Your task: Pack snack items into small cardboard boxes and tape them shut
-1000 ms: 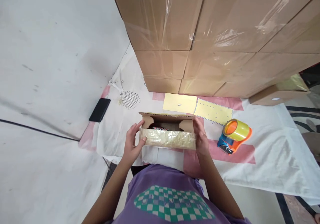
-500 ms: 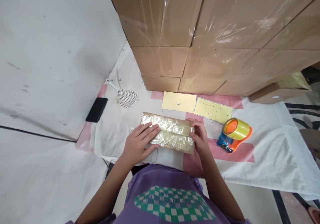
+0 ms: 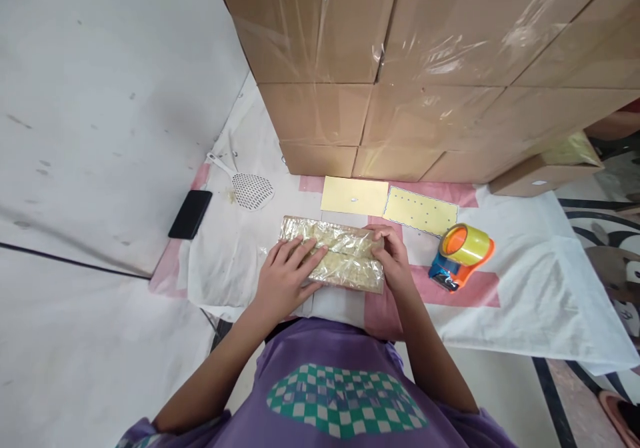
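Observation:
A small cardboard box with shiny tape over its closed top flaps lies on the white cloth in front of me. My left hand rests flat on the left part of its top, fingers stretched out. My right hand curls round the box's right end, fingers bent over the top edge. An orange and blue tape dispenser with a yellowish roll stands just right of the box.
Two yellow sheets lie beyond the box. A wall of large wrapped cartons rises behind them. A black phone and a white mesh swatter lie at the left. A low carton sits at right.
A second ago the box stood open with my hands at its sides. The flaps have since been folded shut, and both hands now press on the closed top.

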`<state>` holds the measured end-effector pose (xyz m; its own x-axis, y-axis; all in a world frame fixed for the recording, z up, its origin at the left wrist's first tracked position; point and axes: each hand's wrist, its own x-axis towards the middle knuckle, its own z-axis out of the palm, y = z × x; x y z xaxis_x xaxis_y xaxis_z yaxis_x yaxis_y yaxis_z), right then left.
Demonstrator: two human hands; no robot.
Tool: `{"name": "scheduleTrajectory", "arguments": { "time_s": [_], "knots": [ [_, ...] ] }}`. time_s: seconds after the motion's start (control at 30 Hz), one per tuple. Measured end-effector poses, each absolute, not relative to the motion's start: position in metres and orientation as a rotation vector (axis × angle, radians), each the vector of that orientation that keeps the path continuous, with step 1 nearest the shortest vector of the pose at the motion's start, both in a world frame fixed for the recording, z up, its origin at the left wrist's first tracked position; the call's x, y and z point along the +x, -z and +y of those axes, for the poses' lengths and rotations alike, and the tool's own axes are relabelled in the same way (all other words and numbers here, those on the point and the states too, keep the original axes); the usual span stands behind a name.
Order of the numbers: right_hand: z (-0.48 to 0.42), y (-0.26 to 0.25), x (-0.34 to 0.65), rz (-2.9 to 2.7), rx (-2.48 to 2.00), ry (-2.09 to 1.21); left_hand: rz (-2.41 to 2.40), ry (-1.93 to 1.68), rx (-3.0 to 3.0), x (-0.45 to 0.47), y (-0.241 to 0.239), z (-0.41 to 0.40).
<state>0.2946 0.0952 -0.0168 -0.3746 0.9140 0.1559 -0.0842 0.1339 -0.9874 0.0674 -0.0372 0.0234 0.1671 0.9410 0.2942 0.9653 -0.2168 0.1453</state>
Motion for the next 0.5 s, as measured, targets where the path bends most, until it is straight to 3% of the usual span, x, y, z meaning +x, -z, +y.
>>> {"name": "scheduleTrajectory", "arguments": {
  "time_s": [0.23, 0.43, 0.5],
  "knots": [
    [0.069, 0.025, 0.329, -1.469, -0.907, -1.132, -1.934, 0.623, -2.310, 0.069, -0.019, -0.041],
    [0.082, 0.047, 0.409, -1.182, -1.250, -0.233, -1.771, 0.620, -2.321, 0.064, -0.012, -0.040],
    [0.099, 0.054, 0.438, -1.011, -1.359, -0.245, -1.722, 0.652, -2.306, 0.061, -0.006, -0.038]
  ]
}}
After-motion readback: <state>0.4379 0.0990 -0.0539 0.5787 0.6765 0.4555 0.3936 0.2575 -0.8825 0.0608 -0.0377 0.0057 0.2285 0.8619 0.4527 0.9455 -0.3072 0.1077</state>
